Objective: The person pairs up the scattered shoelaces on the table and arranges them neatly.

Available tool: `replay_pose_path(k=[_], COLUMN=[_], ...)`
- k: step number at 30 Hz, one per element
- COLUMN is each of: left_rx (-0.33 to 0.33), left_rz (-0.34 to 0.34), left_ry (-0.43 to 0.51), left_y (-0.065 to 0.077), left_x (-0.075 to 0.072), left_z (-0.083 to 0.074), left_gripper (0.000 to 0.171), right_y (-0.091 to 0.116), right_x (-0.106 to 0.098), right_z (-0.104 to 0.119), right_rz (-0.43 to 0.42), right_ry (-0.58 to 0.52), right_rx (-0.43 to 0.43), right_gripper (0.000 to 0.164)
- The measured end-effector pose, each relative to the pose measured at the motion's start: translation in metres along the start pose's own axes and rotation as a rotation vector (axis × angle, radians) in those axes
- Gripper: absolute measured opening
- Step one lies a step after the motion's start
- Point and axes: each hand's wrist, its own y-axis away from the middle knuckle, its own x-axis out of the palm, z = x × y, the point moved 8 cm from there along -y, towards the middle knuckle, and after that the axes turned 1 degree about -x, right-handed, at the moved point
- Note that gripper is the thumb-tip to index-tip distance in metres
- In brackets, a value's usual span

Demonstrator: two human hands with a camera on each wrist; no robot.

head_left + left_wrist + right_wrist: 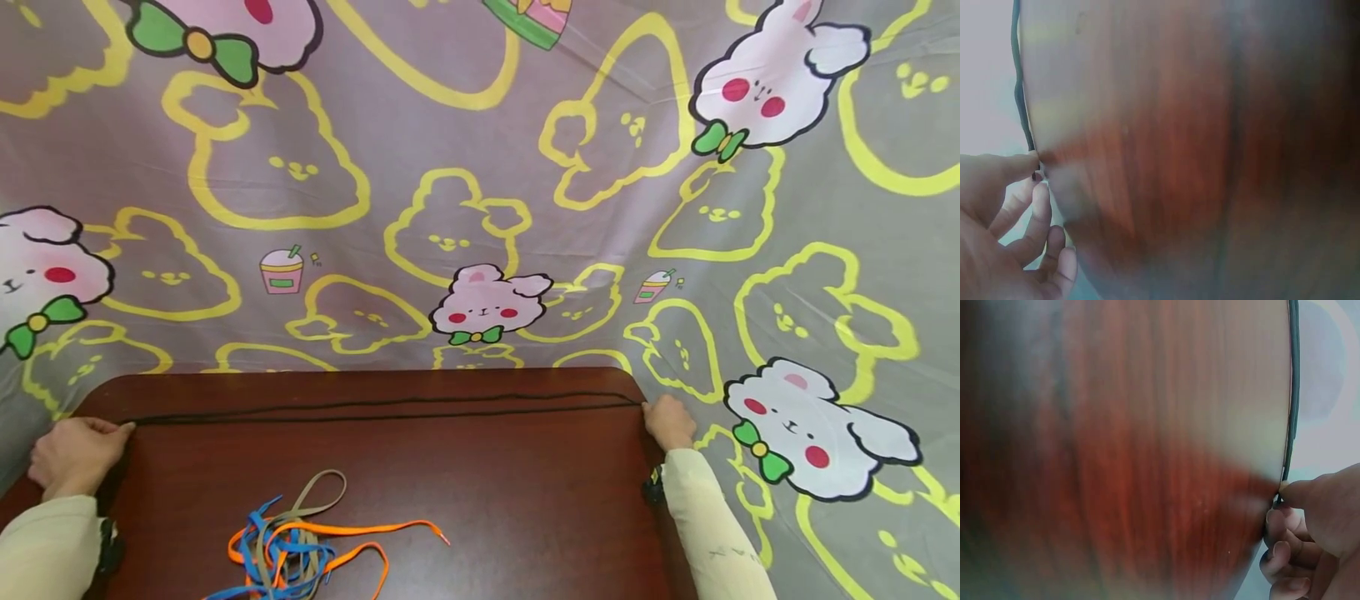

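A long black shoelace (390, 415) stretches across the far part of the table in two nearly parallel strands. At its left end, my left hand (78, 454) pinches it between thumb and forefinger. My right hand (670, 422) pinches the right end at the opposite side of the table. In the left wrist view the black lace (1019, 81) runs up from the fingertips along the table's edge, the other fingers loosely bent. The right wrist view has two strands of the lace (1294, 375) side by side, coming together at the thumb and forefinger.
Nearer on the dark brown table (510, 483) lies a tangled heap of flat laces: an orange lace (360, 528), a blue lace (307, 547) and a tan lace (334, 498). A patterned cloth (480, 233) hangs behind the table and along its right side.
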Motion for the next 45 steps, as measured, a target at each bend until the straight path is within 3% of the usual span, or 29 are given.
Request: replay_pose_path(k=[6,12,16,18,20,22,25,30,33,36,38,41,45], left_rx=[0.041,0.152,0.324,0.445,0.551,0.643,0.750,0.927,0.996,1.007,1.007,1.016,1.022], left_rz=[0.004,-0.029,-0.070,-0.085,-0.058,0.010,0.171,0.391,0.550,0.739,0.826,0.875,0.880], left_ry=[-0.017,-0.019,0.023,0.061,0.078,0.085,0.080,0.127,0.193,0.246,0.267,0.280,0.283], left_y=[0.004,0.014,0.027,0.039,0.055,0.074,0.106,0.165,0.197,0.224,0.239,0.254,0.265], left_x=[-0.003,-0.012,-0.015,-0.010,0.000,0.013,0.034,0.058,0.071,0.083,0.089,0.096,0.100], left_z=[-0.003,-0.016,-0.038,-0.057,-0.078,-0.101,-0.135,-0.181,-0.198,-0.207,-0.211,-0.215,-0.220], left_gripper=[0.035,0.040,0.038,0.035,0.036,0.036,0.033,0.016,0.013,0.012,0.011,0.007,0.008], right_y=[0.003,0.010,0.020,0.028,0.038,0.050,0.072,0.119,0.151,0.185,0.208,0.238,0.271], right_x=[0.000,-0.011,-0.023,-0.027,-0.028,-0.026,-0.016,0.013,0.030,0.049,0.062,0.079,0.094], right_z=[-0.003,0.006,0.031,0.050,0.073,0.099,0.138,0.205,0.244,0.278,0.297,0.321,0.346], right_rz=[0.007,-0.052,-0.098,-0.112,-0.131,-0.147,-0.161,-0.108,-0.024,0.122,0.230,0.332,0.335], right_ry=[0.020,0.024,0.023,0.010,-0.015,-0.041,-0.061,-0.091,-0.125,-0.151,-0.153,-0.109,-0.023], right_rx=[0.000,-0.036,-0.093,-0.132,-0.173,-0.222,-0.302,-0.478,-0.615,-0.745,-0.814,-0.898,-1.002], right_gripper=[0.048,0.048,0.038,0.041,0.042,0.037,0.027,0.021,0.017,0.017,0.019,0.025,0.024])
